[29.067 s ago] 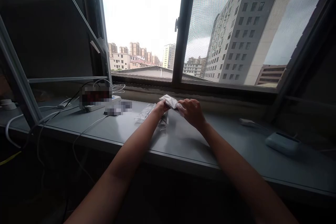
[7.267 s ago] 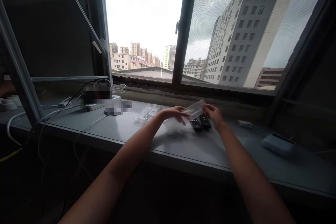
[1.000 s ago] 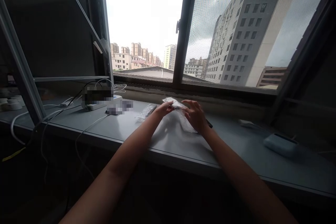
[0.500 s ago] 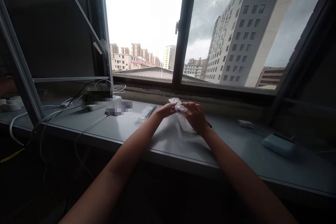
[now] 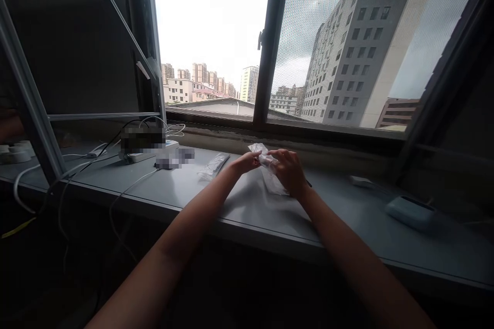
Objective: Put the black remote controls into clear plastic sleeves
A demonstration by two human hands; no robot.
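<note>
A crumpled clear plastic bag hangs between my two hands, just above the grey table. My left hand pinches its upper left edge. My right hand has its fingers closed on the bag's right side and covers part of it. The tip of a dark, thin object shows beside my right wrist; the rest of it is hidden. To the left of my left hand, another clear plastic packet lies on the table.
On the left are a white power strip, loose cables and a metal frame post. A blue-grey box and a small white adapter lie on the right. Another person's arm shows at the far left. A window stands behind.
The fingers of my right hand have shifted slightly on the bag, and the bag's folds look a little different. The other person's arm at the far left has moved slightly.
</note>
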